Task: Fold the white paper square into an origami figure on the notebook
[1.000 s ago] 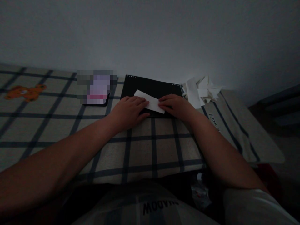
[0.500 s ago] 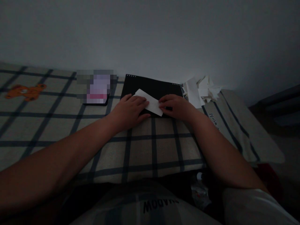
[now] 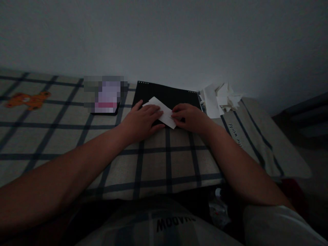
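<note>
"Both occupied?"
"Left hand (image 3: 142, 120) lies flat, fingers slightly spread, pressing white paper (image 3: 167, 118); right hand (image 3: 190, 117), curled, pinches its right edge, atop the black hole-punched cover (image 3: 166, 91)."
"Handling?"
"Probably light, easily creased; grip edges gently."

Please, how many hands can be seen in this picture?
2: the left hand lies on the white paper, and the right hand touches its right end. No others show.

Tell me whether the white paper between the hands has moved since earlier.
Yes. Against the black sheet, the white paper has turned clockwise, its lower corner swinging toward the person.
</note>
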Tool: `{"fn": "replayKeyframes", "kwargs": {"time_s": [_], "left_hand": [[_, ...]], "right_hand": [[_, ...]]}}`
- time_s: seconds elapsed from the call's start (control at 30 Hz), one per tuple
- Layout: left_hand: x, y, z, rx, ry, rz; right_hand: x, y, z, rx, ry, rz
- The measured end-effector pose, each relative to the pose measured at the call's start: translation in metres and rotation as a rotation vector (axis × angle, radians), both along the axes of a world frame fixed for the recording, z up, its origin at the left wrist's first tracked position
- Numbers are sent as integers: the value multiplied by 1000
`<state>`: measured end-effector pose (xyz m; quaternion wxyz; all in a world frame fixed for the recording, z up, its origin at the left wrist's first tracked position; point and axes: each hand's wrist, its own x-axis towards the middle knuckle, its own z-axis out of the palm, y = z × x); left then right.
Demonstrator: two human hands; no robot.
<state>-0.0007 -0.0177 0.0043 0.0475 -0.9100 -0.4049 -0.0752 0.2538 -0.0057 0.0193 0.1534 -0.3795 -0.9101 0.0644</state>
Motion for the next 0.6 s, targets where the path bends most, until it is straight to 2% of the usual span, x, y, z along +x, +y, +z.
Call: {"fn": "replayKeyframes", "kwargs": {"time_s": [0.23,0.6], "left_hand": [[0,-3,-1,41,21,22],[-1,-5,9,-83,53,-107]], "right_hand": [[-15,-8,2,5,19,-125],[-1,-9,14,-66,34,11]]}}
